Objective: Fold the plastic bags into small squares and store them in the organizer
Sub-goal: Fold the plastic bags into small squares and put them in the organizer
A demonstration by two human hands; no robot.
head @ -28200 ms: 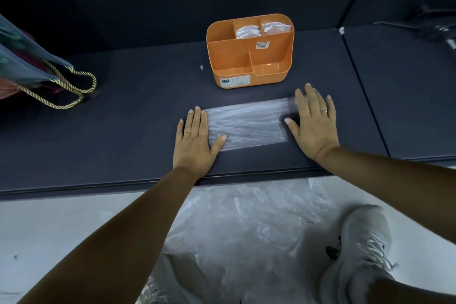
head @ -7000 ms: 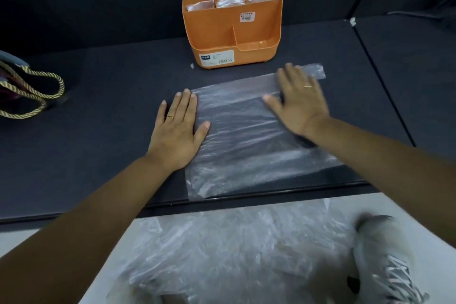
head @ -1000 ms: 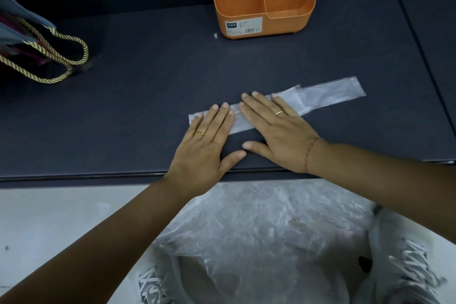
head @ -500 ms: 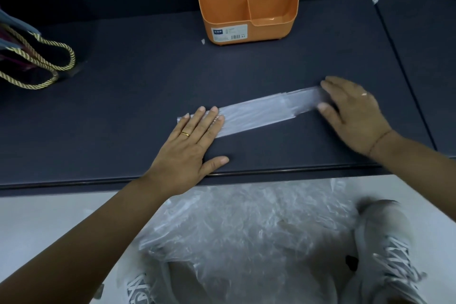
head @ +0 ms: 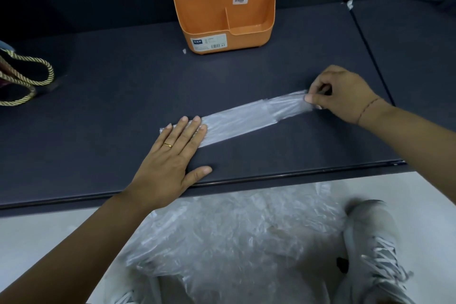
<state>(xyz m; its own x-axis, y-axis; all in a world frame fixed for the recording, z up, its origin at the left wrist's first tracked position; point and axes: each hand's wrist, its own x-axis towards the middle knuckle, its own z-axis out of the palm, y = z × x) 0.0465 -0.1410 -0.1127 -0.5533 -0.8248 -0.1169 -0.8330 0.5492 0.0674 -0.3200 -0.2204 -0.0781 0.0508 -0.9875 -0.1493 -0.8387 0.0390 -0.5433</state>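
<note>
folded bag strip (head: 246,116) lies on the counter (head: 111,86) between the grips, left grip (head: 170,163) spread flat on one end, right grip (head: 345,96) pinching the other; likely fault: a hard pull sliding slick film from under the flat fingers, undoing the folds.

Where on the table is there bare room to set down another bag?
Bare table lies between the orange organizer and the plastic strip, and left of the left hand toward the rope handles. Crowded: the strip, up to the right hand.
</note>
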